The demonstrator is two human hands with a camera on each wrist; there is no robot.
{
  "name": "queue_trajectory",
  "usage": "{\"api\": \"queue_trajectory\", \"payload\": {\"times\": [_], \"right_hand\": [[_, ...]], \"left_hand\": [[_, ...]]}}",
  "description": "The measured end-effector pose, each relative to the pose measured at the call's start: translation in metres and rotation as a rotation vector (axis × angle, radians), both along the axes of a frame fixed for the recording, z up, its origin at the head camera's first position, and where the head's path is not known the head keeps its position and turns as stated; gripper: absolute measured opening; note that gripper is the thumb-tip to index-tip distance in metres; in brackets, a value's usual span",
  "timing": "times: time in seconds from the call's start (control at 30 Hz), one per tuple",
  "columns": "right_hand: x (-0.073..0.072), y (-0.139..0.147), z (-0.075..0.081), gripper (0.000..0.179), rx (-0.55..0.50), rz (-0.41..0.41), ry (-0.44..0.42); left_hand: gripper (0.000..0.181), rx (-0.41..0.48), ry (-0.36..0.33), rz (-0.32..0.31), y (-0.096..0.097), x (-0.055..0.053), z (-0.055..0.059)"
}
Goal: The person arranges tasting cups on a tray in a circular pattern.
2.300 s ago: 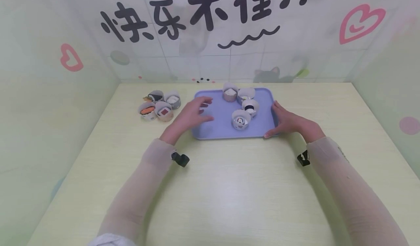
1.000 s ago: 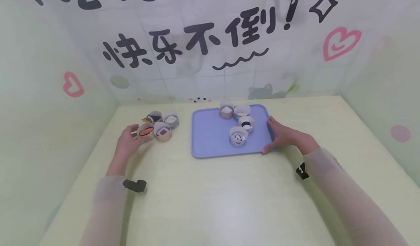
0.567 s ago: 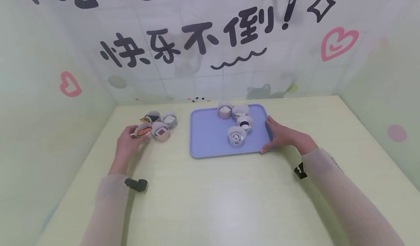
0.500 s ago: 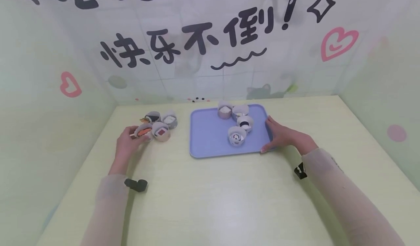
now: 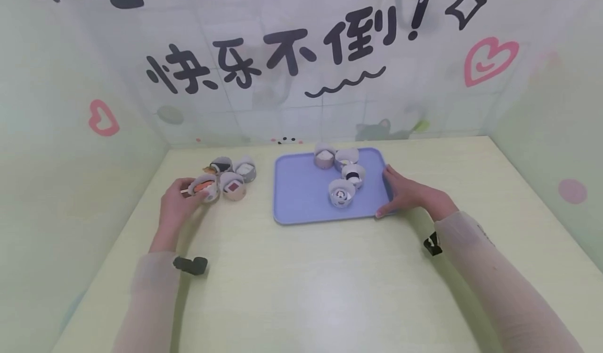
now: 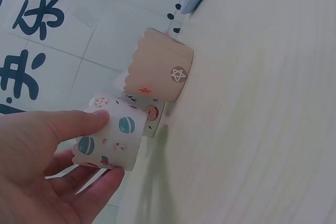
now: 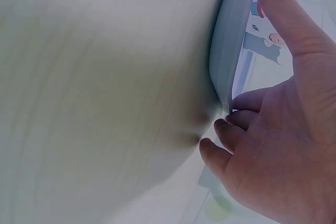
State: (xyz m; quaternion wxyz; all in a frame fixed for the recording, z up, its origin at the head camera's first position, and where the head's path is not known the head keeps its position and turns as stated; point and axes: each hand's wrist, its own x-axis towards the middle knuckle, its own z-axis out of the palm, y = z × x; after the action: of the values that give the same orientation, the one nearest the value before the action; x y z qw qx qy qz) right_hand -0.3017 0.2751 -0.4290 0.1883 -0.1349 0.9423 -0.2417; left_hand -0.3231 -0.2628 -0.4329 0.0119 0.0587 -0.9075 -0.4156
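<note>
In the head view, my left hand (image 5: pixel 175 206) grips a white paper baking cup (image 5: pixel 210 191) holding an orange-topped sushi piece (image 5: pixel 204 185). The left wrist view shows my thumb on the printed side of this cup and fingers on its other side. Beside it stand a pinkish cup (image 5: pixel 234 187), a cup with a dark-wrapped piece (image 5: pixel 220 165) and a grey cup with a white piece (image 5: pixel 245 169). My right hand (image 5: pixel 409 191) rests at the right end of the blue tray (image 5: pixel 301 206), thumb along the near corner, fingers at the right side.
Several filled cups stand on the tray: one with a white piece (image 5: pixel 324 157), one behind (image 5: pixel 346 159), one with a black-banded piece (image 5: pixel 353 176) and one nearest me (image 5: pixel 341 195). Printed walls (image 5: pixel 282 107) bound the pale table (image 5: pixel 306 279) at the back and sides.
My left hand has gone from the tray's left side to the cups at the left and taken hold of one, now shifted slightly left. My right hand stays at the tray.
</note>
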Motion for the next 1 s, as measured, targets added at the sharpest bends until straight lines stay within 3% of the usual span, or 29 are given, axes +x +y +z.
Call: {"api": "queue_trajectory", "payload": {"times": [0.47, 0.63, 1.0], "right_hand": [[0.002, 0.0, 0.001, 0.136, -0.026, -0.018, 0.001], [0.002, -0.002, 0.002, 0.135, -0.028, -0.001, 0.024], [0.003, -0.001, 0.002, 0.136, -0.03, -0.009, 0.01]], "left_hand": [[0.068, -0.045, 0.072, -0.04, 0.006, 0.013, 0.022], [0.067, -0.031, 0.108, -0.065, 0.016, 0.012, 0.027], [0.062, -0.007, 0.097, -0.154, 0.048, 0.007, 0.03]]}}
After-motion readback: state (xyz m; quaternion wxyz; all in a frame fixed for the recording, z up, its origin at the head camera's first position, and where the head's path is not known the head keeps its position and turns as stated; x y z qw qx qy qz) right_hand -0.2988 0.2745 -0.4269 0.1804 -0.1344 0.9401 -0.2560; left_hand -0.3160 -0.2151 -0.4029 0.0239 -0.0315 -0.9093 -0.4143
